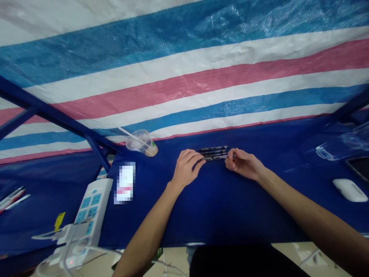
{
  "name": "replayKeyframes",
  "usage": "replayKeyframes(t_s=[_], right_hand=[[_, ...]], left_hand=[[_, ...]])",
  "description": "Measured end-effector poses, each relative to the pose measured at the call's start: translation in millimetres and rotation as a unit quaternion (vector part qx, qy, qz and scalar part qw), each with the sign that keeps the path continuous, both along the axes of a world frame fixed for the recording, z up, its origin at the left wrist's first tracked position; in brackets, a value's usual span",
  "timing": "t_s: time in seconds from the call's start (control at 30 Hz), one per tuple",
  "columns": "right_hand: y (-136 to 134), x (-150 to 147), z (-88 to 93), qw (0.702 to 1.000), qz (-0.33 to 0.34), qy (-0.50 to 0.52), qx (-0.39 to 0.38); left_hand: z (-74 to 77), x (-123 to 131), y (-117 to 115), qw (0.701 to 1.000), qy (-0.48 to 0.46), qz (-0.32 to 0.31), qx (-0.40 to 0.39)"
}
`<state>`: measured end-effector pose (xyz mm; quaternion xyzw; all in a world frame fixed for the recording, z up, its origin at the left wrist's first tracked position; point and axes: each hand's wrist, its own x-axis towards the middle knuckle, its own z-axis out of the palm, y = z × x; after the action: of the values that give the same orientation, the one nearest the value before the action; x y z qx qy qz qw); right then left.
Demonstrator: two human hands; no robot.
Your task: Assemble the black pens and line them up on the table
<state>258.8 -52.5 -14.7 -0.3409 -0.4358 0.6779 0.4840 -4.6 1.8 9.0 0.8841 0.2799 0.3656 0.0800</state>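
Note:
Three dark pens point(215, 152) lie side by side on the blue table point(219, 204), near its far edge. My left hand point(186, 167) is closed, its fingertips pinching the left end of the nearest pen. My right hand point(243, 164) is closed too, its fingers pinching the right end of the same pen. Both forearms reach in from the bottom of the view.
A clear plastic cup with a straw point(141, 142) stands at the back left. A white power strip point(90, 209) with plugs sits at the left edge, next to a blurred card point(125, 183). At the right lie a white earbud case point(349, 189), a phone point(360, 166) and clear plastic wrap point(340, 148). A striped tarp point(184, 77) hangs behind.

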Motion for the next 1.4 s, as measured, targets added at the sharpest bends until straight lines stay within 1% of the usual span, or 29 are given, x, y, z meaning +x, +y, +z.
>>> replayKeyframes(t_s=[0.07,0.1,0.17,0.2,0.23,0.27,0.33,0.4,0.47,0.57,0.67,0.77,0.9,1.03,1.13,1.23,1.3,1.4], right_hand=[[0.4,-0.5,0.9,1.000,-0.009,-0.001,-0.008],[0.3,-1.2,1.6,1.000,-0.019,-0.018,-0.003],[-0.2,-3.4,3.0,0.995,-0.050,-0.087,0.028],[-0.6,-4.6,3.5,0.986,-0.071,-0.141,0.052],[-1.1,-5.7,3.6,0.971,-0.097,-0.201,0.082],[-1.6,-6.7,3.3,0.949,-0.125,-0.263,0.119],[-2.1,-8.1,1.0,0.890,-0.172,-0.368,0.206],[-1.7,-9.2,-3.2,0.834,-0.187,-0.432,0.288],[-0.7,-10.4,-8.5,0.792,-0.180,-0.473,0.342],[0.7,-13.0,-16.0,0.747,-0.181,-0.514,0.381],[1.0,-15.5,-20.3,0.721,-0.193,-0.540,0.390],[0.2,-17.0,-21.0,0.712,-0.199,-0.554,0.382],[-0.6,-17.8,-19.2,0.714,-0.204,-0.556,0.374],[2.7,-13.7,-20.2,0.715,-0.235,-0.562,0.344],[9.1,-5.2,-26.3,0.714,-0.266,-0.570,0.308],[16.3,3.8,-35.8,0.720,-0.293,-0.571,0.262],[19.9,7.7,-41.5,0.724,-0.293,-0.570,0.254],[22.3,10.3,-45.7,0.726,-0.284,-0.568,0.266]], left_hand=[[0.2,-0.3,0.6,1.000,0.000,-0.004,0.000],[0.2,-0.4,0.9,1.000,0.002,-0.006,-0.003],[-0.1,-0.5,1.6,1.000,0.009,-0.009,-0.008],[-0.5,-0.5,2.0,1.000,0.014,-0.009,-0.009],[-1.0,-0.6,2.5,1.000,0.019,-0.010,-0.008],[-1.6,-0.7,3.0,1.000,0.026,-0.010,-0.006],[-3.0,-1.4,4.4,0.999,0.042,-0.013,-0.004],[-4.2,-2.6,6.0,0.998,0.062,-0.018,-0.008],[-4.8,-4.1,7.4,0.996,0.079,-0.023,-0.016],[-4.9,-5.5,8.4,0.995,0.097,-0.023,-0.025],[-4.8,-5.0,7.9,0.993,0.110,-0.017,-0.034],[-5.3,-3.9,7.0,0.992,0.117,-0.015,-0.048],[-7.1,-3.7,7.6,0.989,0.136,-0.023,-0.050],[-9.6,-3.5,8.4,0.990,0.130,-0.004,-0.046],[-11.6,-1.3,7.2,0.990,0.132,0.005,-0.049],[-14.5,1.7,5.7,0.989,0.132,0.017,-0.058],[-16.8,2.7,5.4,0.988,0.135,0.025,-0.070],[-20.1,2.3,5.9,0.985,0.151,0.032,-0.082]])
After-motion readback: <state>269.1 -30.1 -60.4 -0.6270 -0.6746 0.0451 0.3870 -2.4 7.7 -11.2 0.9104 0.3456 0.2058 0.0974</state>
